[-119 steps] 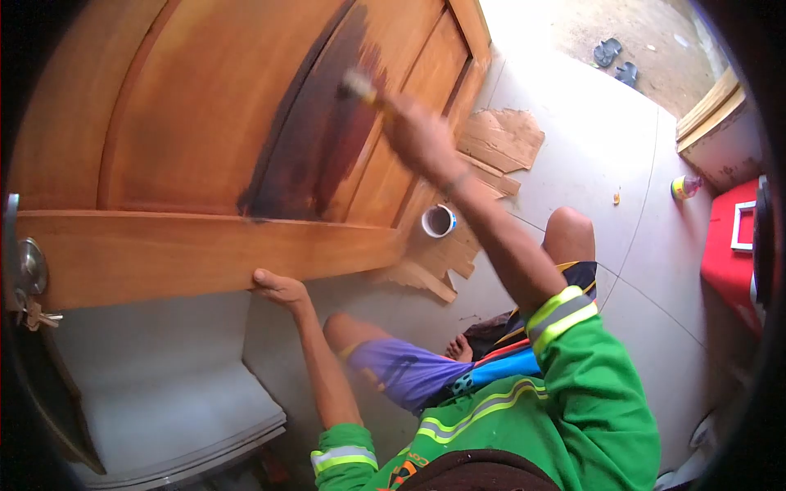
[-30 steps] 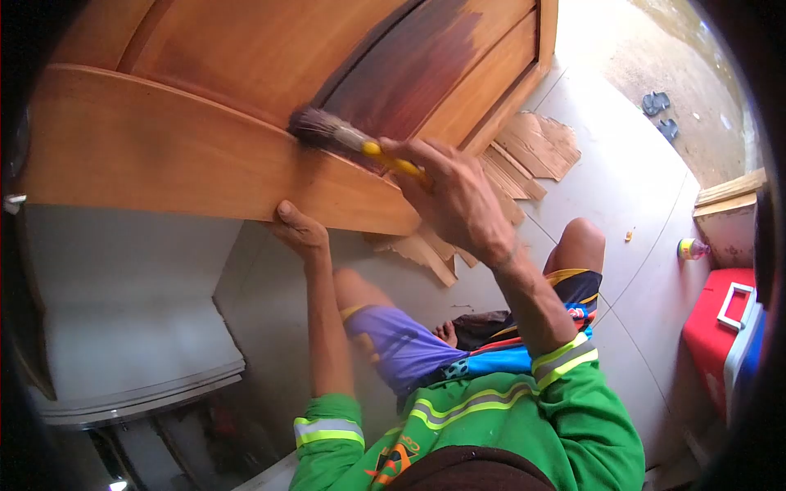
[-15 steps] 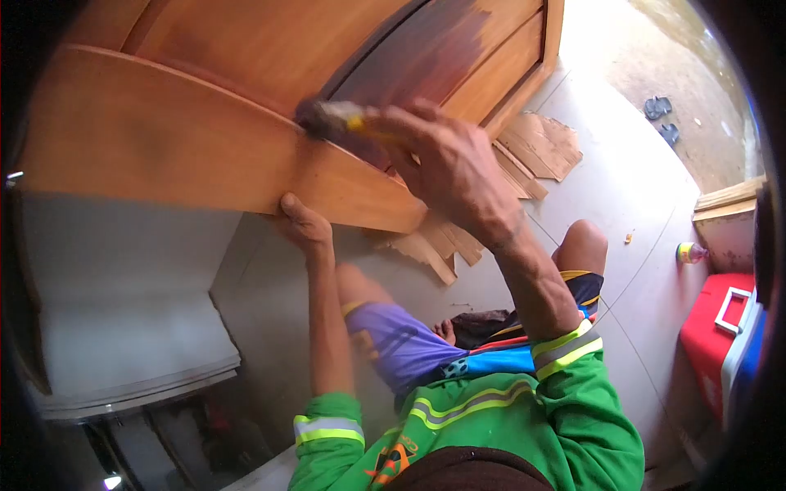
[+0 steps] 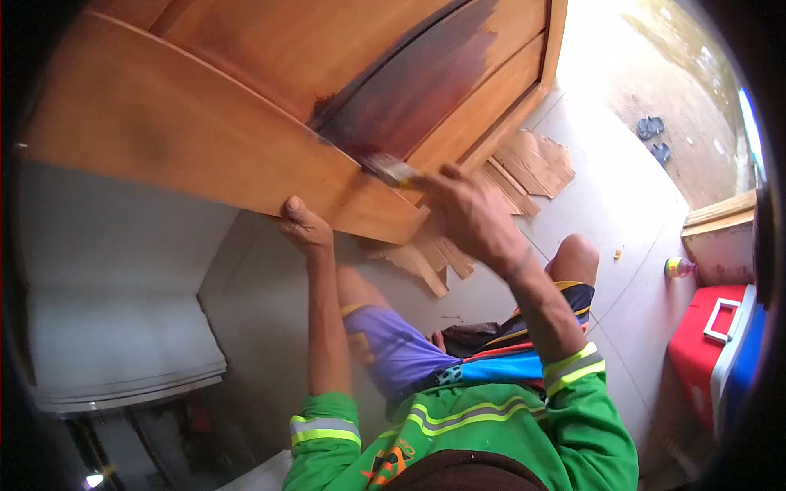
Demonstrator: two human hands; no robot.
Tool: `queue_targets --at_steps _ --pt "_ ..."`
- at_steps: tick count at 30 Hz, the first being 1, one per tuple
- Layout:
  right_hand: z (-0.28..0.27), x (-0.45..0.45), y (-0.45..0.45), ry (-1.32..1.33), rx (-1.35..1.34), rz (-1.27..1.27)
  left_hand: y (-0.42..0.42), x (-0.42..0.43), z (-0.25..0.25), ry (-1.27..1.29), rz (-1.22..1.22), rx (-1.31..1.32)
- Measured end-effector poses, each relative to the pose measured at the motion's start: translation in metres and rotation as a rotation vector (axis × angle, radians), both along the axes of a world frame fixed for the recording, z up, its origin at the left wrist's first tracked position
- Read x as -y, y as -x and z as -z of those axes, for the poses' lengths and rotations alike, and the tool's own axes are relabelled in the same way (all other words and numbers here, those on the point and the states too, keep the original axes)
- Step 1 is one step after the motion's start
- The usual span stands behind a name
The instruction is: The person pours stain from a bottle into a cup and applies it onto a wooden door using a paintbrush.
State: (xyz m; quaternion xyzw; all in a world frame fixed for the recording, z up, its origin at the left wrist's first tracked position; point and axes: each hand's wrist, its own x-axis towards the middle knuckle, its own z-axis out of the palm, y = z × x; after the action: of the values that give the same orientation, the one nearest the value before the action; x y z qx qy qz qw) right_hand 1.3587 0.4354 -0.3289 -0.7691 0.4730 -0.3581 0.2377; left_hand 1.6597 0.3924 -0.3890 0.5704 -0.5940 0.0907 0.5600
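Observation:
A wooden door [image 4: 229, 155] with raised panels fills the upper left, tilted across the view. Dark wet-looking stain [image 4: 409, 98] covers part of one panel and the groove beside it; the rest is lighter orange-brown. My right hand [image 4: 479, 217] is closed around a paintbrush [image 4: 393, 170], whose bristles touch the door near the panel's lower corner. The brush is slightly blurred. My left hand [image 4: 307, 227] grips the door's lower edge, thumb on the face and fingers hidden behind it.
Torn cardboard [image 4: 532, 164] lies on the tiled floor under the door. At right stand a red cooler [image 4: 704, 335] with a white handle and a small bottle [image 4: 678, 267]. Dark sandals [image 4: 651, 128] lie outside. Stacked pale sheets [image 4: 123, 344] are at left.
My right hand has moved the brush down and right along the panel's edge, toward its lower corner. My left hand keeps its hold on the door edge. The view has shifted slightly.

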Motion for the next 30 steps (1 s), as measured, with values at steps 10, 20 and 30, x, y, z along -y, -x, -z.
queue_targets --at_steps 10,20,30 --pt "-0.042 0.06 0.049 0.132 0.241 0.439 0.018 -0.006 -0.014 0.013 -0.004 -0.092" --pt "-0.047 0.028 0.023 0.025 0.184 0.227 0.03 -0.007 -0.024 0.059 -0.038 -0.083" --pt "0.06 0.03 -0.029 0.288 0.098 0.373 0.02 -0.012 -0.009 0.017 -0.028 -0.079"
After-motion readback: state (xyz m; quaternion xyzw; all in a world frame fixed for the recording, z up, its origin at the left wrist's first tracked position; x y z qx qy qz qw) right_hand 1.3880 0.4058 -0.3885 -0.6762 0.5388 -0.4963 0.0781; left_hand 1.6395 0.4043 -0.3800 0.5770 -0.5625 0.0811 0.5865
